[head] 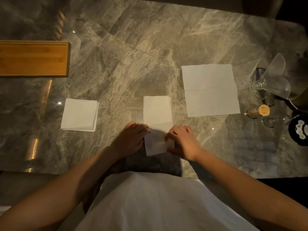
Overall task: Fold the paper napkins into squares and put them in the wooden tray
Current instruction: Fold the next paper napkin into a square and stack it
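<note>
Grey marble with pale veins covers the desk (133,47), lit dimly and warmly; the person stands at its near edge in a white shirt (160,202), both bare forearms reaching forward.

At the middle near edge lies a long narrow napkin (157,112), folded into a strip that runs away from the person; the left hand (131,139) rests on its near left edge, fingers bent down onto the paper, and the right hand (183,142) pinches the near right edge, thumb under and fingers on top, so that the near end is lifted slightly off the marble; each grip is closed on that same strip.

To the left, well apart from the hands, sits a stack of folded squares (79,117), its edges a little uneven; to the right and farther back lies an open flat napkin (210,90) with a crease across its middle.

At the far left edge of the view stands the wooden tray (33,58), cut off by the frame; no paper shows in the visible part.

On the right edge are clear stemmed glasses (273,80), one tipped on its side, a small jar of toothpicks (262,110) beside them, and a dark round dish (300,130) partly out of view.
</note>
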`<state>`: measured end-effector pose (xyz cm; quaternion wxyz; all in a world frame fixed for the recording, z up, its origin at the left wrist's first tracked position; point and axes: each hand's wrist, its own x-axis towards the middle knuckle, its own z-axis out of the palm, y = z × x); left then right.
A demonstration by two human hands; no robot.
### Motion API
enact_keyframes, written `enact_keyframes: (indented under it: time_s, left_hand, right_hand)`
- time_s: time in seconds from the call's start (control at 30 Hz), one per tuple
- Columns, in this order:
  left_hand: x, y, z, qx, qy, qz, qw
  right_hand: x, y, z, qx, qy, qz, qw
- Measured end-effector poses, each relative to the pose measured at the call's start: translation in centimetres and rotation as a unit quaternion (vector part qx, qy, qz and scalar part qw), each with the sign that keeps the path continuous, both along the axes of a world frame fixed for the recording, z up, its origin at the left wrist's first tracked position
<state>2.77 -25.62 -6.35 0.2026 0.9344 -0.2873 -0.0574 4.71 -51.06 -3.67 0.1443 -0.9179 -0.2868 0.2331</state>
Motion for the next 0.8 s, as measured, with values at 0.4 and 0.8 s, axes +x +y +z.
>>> enact_keyframes:
  time_s: [0.4,0.8]
  left_hand:
    - [1.0,-0.9,0.1,-0.076,0.040,0.116,0.990]
    - [1.7,-0.8,0.9,-0.150,0.100,0.146,0.973]
  right_hand:
    - [2.1,0.1,1.7,0.138,0.078,-0.096,0.983]
    - [2.5,0.3,0.8,0.097,0.110,-0.178,0.973]
